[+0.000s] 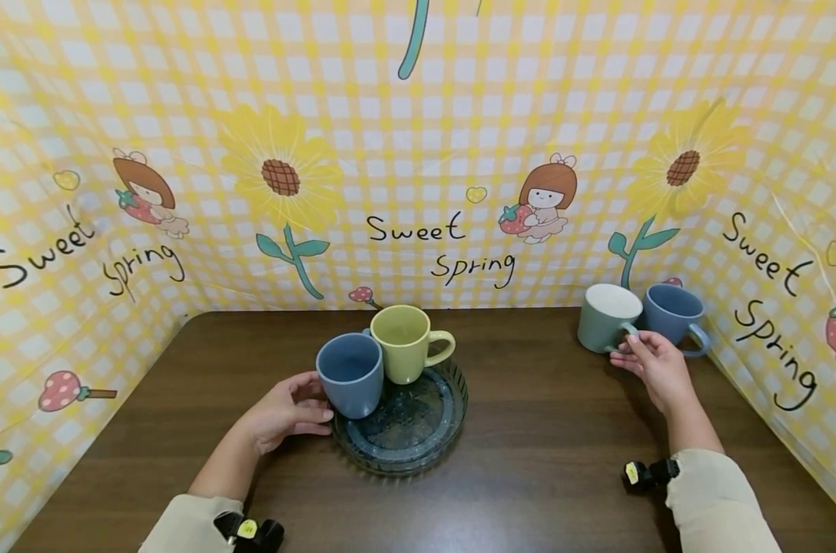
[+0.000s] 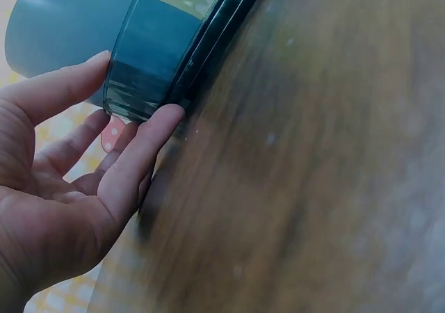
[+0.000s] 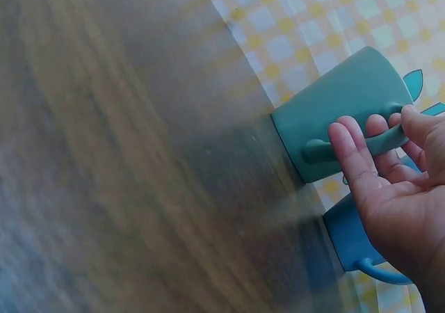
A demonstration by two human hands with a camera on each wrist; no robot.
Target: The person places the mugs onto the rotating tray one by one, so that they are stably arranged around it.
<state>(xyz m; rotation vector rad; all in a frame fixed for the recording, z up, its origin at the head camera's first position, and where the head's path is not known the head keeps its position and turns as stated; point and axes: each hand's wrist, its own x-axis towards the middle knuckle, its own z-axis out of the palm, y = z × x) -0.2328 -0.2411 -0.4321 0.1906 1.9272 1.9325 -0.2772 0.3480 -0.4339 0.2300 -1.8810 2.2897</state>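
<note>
At the right rear, my right hand (image 1: 656,369) grips the handle of a green mug (image 3: 341,111) with a white inside. The mug stands upright at the back of the table. A blue mug (image 1: 674,311) is right beside it, its handle toward the right. My left hand (image 1: 286,415) is at the left side of a dark glass tray (image 1: 418,438), with spread fingertips touching its ribbed wall (image 2: 142,55). On the tray stand another blue mug (image 1: 351,376), close to that hand, and a yellow-green mug (image 1: 400,346) behind it, handle pointing right.
Brown wood table (image 1: 529,430) lies under everything. A yellow checked cloth (image 1: 418,153) with printed flowers and words hangs behind and on both sides, close to the mugs at right. Small black devices are strapped at both sleeves.
</note>
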